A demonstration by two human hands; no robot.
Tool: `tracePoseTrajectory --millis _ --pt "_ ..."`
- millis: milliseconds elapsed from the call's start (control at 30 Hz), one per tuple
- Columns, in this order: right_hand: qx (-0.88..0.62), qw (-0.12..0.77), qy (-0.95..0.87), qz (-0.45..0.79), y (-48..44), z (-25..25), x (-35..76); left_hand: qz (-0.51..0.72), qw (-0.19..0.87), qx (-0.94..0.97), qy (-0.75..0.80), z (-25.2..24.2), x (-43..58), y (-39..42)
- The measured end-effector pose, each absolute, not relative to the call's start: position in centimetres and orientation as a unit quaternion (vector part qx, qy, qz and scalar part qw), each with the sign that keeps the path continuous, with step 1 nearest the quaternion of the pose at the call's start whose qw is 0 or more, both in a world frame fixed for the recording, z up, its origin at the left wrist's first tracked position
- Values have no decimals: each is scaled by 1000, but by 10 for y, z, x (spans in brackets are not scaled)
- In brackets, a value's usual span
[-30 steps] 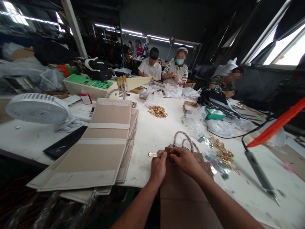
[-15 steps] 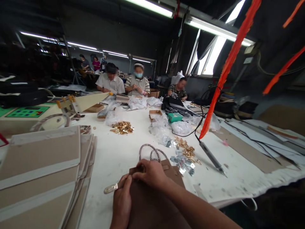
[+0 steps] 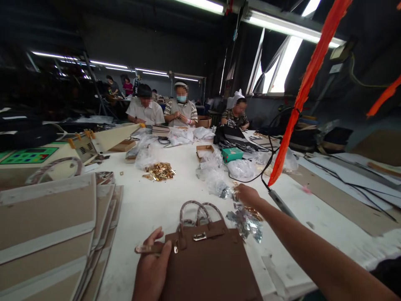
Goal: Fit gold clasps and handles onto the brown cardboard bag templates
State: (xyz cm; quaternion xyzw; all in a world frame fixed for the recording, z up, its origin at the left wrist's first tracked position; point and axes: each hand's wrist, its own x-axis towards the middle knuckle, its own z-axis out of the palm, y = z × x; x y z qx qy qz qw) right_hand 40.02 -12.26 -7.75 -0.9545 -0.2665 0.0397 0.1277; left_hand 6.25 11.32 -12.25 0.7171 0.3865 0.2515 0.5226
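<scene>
A brown handbag [image 3: 209,261] with two wrapped handles [image 3: 194,202] lies in front of me, with gold metal fittings on its flap. At its upper left edge, my left hand [image 3: 152,265] grips the bag, thumb on the front. A strap with a metal tip [image 3: 144,249] sticks out leftward past the fingers. Beyond the bag on the right, my right hand [image 3: 247,195] is down at the gold fittings [image 3: 254,214], its fingers bent together; what they hold, if anything, is hidden. Flat silver plates [image 3: 249,228] lie just below that hand.
Stacked beige panels [image 3: 50,225] fill the left side. Another pile of gold pieces [image 3: 161,171] lies farther back. Plastic bags [image 3: 209,171], a green box [image 3: 232,154] and a corded pen-like tool [image 3: 282,204] lie across the table. An orange strip [image 3: 297,108] hangs at right. Co-workers [image 3: 181,106] sit opposite.
My right hand has left the bag's flap and moved forward and right to the gold fittings, uncovering the metal on the bag's front. My left hand stays at the bag's left edge.
</scene>
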Motion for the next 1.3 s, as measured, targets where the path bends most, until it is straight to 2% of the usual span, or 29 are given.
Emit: tracePoseTrajectory --millis 133,267,333,500,533,600,633,733,933,1133,1300 --pt "-943 95 -308 81 -121 -89 413 361 337 810 316 -98 67 114" --pt "-934 133 -320 85 -120 -86 417 407 190 879 160 -56 75 102" --pt "-929 178 -314 77 -121 -79 413 352 164 918 74 -39 84 91" --pt "-884 342 -308 83 -124 -65 341 68 125 989 -37 -35 119 67" --pt "-865 381 -312 96 -123 -67 316 38 112 992 -40 -39 125 65" --pt "-779 530 -302 146 -123 -75 266 18 89 995 -47 -48 133 63" --pt "-755 553 -312 164 -123 -81 243 21 81 995 -52 -50 136 63" --pt "-758 527 -356 145 -122 -94 200 33 87 994 -59 -51 140 62" --pt "-777 453 -427 92 -119 -89 182 -7 275 961 -7 -31 161 54" --pt "-748 584 -312 42 -108 -96 186 -25 354 934 24 -30 180 45" --pt "-726 654 -161 137 -125 -109 221 32 277 959 54 -50 167 44"
